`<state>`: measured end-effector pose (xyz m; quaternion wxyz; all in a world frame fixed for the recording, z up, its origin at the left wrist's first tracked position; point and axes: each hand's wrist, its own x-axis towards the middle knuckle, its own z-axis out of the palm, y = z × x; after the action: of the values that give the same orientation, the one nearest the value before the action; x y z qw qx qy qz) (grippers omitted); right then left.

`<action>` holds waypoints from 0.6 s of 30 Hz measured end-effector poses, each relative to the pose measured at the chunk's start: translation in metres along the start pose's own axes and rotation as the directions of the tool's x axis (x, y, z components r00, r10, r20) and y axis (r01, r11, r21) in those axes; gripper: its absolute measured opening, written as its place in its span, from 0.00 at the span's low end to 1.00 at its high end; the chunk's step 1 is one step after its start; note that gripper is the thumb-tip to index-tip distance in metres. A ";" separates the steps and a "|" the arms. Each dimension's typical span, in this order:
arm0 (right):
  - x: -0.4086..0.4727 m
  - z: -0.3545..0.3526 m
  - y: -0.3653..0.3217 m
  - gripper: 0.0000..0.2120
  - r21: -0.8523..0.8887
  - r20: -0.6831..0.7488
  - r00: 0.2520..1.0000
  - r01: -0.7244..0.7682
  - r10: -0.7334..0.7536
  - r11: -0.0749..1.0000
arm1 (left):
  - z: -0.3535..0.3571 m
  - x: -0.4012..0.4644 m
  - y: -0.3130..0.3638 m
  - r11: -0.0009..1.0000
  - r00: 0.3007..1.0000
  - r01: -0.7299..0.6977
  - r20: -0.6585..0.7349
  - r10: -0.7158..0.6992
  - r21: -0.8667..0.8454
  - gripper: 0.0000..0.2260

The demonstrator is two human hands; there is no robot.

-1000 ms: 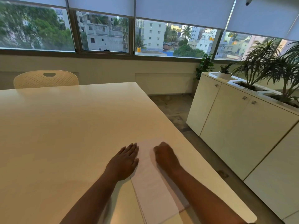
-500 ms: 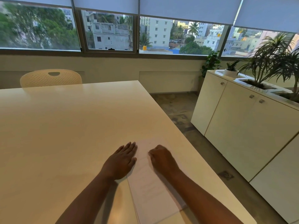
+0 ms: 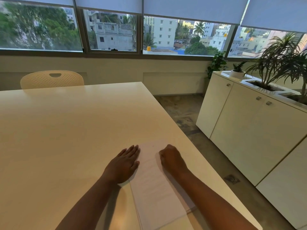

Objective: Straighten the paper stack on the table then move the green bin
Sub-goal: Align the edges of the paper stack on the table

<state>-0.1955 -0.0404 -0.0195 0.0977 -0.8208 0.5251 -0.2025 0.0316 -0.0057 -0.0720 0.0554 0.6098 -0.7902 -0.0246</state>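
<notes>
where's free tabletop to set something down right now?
Bare table spans everything left of the left hand and beyond both hands, up to the far edge by the chair. Crowded: the near right, where the paper stack and right hand sit close to the right edge.

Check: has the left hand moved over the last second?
No. The left hand lies flat at the left edge of the paper stack, as before; only the camera shifted.

A cream perforated chair (image 3: 52,79) stands at the far edge of the tabletop (image 3: 66,130). To the right, white cabinets (image 3: 245,130) carry potted plants (image 3: 275,63) — palm-like fronds — beneath windows (image 3: 113,30) showing buildings and trees.
</notes>
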 end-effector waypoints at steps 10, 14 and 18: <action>-0.009 0.008 -0.013 0.13 -0.031 -0.021 1.000 0.023 -0.024 0.999 | -0.001 -0.001 0.001 1.000 1.000 -0.003 -0.005 0.002 -0.013 0.26; -0.021 0.018 -0.037 0.13 -0.012 0.048 0.976 0.212 -0.211 0.977 | -0.001 0.000 0.001 1.000 1.000 0.002 -0.014 -0.003 -0.014 0.27; -0.009 0.007 -0.018 0.14 -0.011 -0.029 0.998 0.049 -0.049 0.999 | -0.002 -0.001 0.001 1.000 1.000 -0.006 -0.016 0.006 -0.023 0.26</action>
<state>-0.1811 -0.0252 -0.0213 0.0808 -0.8309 0.5073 -0.2139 0.0313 -0.0044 -0.0701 0.0686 0.6069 -0.7913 -0.0286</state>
